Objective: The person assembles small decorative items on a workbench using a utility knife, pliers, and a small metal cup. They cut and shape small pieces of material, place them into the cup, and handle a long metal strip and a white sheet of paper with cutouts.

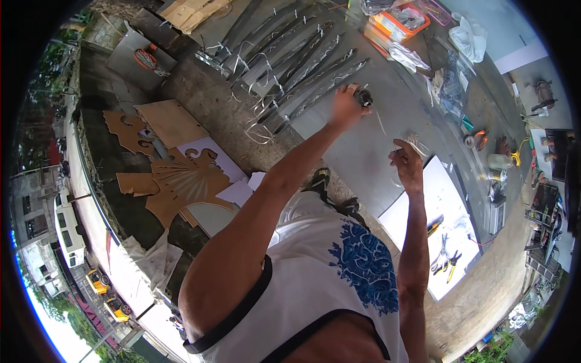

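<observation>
My left hand (348,110) is closed round a small dark roundish object (363,97) above the grey worktable; its exact kind is unclear. A thin pale strand (380,123) hangs beside that hand. Lower and to the right, my right hand (408,164) has its fingers bent around a loose bundle of thin whitish strands (415,144), which loops out past the fingertips. Beyond my left hand lies a row of long dark strips (296,60), with pale ties knotted along them.
Pliers (451,266) lie on a white board (445,224) near my right forearm. An orange basket (399,25) and plastic bags (468,39) are at the far right. Brown cut-out panels (181,181) lie to the left, near a basketball hoop (146,58).
</observation>
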A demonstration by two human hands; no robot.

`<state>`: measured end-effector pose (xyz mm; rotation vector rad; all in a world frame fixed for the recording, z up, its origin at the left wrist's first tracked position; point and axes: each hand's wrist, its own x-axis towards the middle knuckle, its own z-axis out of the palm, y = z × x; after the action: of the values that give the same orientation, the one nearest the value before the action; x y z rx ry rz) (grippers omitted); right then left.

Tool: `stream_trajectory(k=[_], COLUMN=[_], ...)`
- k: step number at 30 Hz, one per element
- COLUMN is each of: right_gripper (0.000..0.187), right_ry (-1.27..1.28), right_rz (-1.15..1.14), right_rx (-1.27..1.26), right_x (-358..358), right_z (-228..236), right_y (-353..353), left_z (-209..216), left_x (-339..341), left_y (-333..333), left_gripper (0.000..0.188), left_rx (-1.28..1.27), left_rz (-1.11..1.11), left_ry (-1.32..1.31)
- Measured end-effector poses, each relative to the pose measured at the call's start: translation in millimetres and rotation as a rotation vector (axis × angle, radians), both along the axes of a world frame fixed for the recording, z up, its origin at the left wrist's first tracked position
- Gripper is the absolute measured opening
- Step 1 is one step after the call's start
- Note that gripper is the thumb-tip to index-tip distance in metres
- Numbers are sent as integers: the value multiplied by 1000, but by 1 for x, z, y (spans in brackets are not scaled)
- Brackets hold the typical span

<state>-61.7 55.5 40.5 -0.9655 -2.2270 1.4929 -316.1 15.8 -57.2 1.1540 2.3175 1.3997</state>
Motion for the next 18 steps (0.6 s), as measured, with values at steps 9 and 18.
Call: stream_trajectory(k=[9,18], right_gripper=[43,24], right_ry=[215,-136], right_rz=[-99,174], right_rx=[-175,-62], right_x=[-30,11], right_z=[-24,-83], right_y=[16,-20], left_z=[-25,-26], left_x=[-11,68], left_y=[27,-193], left_gripper=[65,40], left_rx=[32,199], left_rz=[37,654], left_ry=[-59,-779])
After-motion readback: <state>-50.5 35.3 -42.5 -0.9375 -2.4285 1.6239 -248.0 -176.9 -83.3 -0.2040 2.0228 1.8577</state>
